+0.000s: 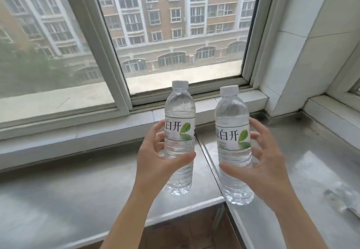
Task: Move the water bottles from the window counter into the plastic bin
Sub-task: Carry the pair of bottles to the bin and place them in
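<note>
Grey stone window surface (pixel 78 190), wooden floor showing below its near edge. Left hand (pixel 155 161) curled round left water bottle (pixel 180 132) at mid-body, thumb across front. Right hand (pixel 261 163) curled round right water bottle (pixel 232 141), fingers spread, grip looser. Both bottles upright, capped, full: judged moderately heavy, thin-walled, smooth; ribbed waist below label best hold. Whether bases touch surface: cannot tell. Crumpled wrapper (pixel 344 198) right. Window (pixel 175 34) beyond; bin not visible.
</note>
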`<action>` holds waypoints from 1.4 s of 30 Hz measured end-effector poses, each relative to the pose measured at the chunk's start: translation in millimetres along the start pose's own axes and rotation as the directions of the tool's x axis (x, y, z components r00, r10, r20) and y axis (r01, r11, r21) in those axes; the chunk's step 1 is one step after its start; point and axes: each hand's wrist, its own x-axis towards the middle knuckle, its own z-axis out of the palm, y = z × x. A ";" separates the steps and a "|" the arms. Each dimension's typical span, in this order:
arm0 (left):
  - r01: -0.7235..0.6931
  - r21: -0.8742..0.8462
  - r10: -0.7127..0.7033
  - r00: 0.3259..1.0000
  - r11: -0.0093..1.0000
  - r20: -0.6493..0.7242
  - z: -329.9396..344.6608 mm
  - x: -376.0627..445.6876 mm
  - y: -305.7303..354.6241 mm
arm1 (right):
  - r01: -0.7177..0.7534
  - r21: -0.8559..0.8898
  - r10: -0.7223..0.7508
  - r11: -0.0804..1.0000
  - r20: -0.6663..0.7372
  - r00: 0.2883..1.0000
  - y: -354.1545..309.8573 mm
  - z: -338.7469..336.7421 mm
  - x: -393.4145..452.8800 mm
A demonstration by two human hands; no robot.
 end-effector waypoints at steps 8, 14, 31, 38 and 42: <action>0.002 0.103 0.034 0.935 0.995 -0.352 -111.6 -87.9 15.1 | 0.110 0.147 -0.154 0.983 0.330 0.931 -49.4 105.2 -34.2; 0.029 0.107 0.038 0.817 0.994 -0.575 -216.6 -162.8 19.5 | 0.133 0.275 -0.266 0.952 0.533 0.803 -91.0 208.4 -78.0; 0.245 0.162 0.098 0.254 0.956 -0.962 -504.0 -471.2 37.5 | -0.102 0.514 -0.476 0.851 0.840 0.261 -256.9 534.1 -340.1; 0.304 0.108 0.139 -0.084 0.947 -0.987 -566.8 -580.8 31.9 | -0.159 0.518 -0.531 0.840 0.846 -0.051 -317.6 643.1 -449.5; 0.324 0.068 0.158 -0.259 0.944 -0.953 -611.0 -630.7 29.7 | -0.196 0.529 -0.561 0.825 0.808 -0.181 -347.5 705.8 -517.1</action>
